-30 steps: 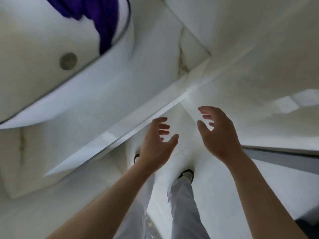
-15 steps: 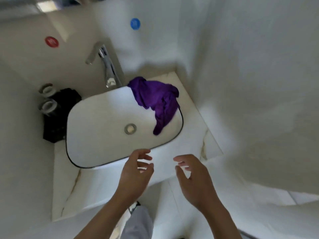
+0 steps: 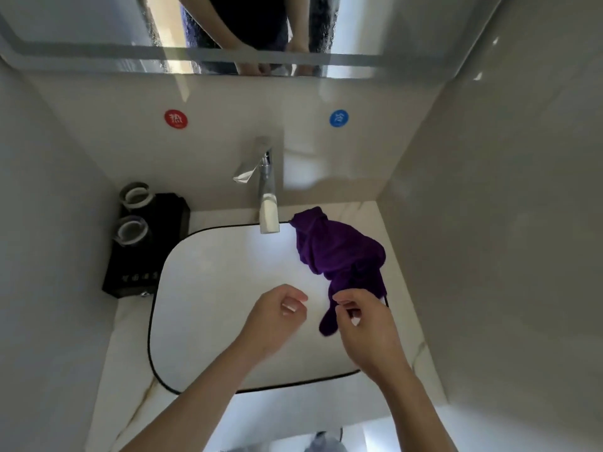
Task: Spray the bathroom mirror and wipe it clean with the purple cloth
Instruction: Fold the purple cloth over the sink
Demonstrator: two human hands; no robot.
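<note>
The purple cloth (image 3: 339, 256) lies crumpled over the back right rim of the white sink (image 3: 195, 305), with a tail hanging down into the basin. My right hand (image 3: 365, 331) is over the sink's right side, its fingers loosely curled right beside that tail; no grip on the cloth shows. To its left, my left hand (image 3: 275, 318) hovers over the basin, loosely curled and holding nothing. The mirror (image 3: 98, 27) spans the wall at the top of the view and reflects my arms. No spray bottle is in view.
A chrome faucet (image 3: 266, 190) reaches over the sink's back edge. A black tray (image 3: 146, 252) with two glass cups stands left of the sink. Red (image 3: 176, 119) and blue (image 3: 339, 118) round stickers mark the back wall. Walls close in on both sides.
The view has swung up from the floor to the sink and mirror. Both hands moved forward over the basin, and the right hand came up to the cloth's hanging tail.
</note>
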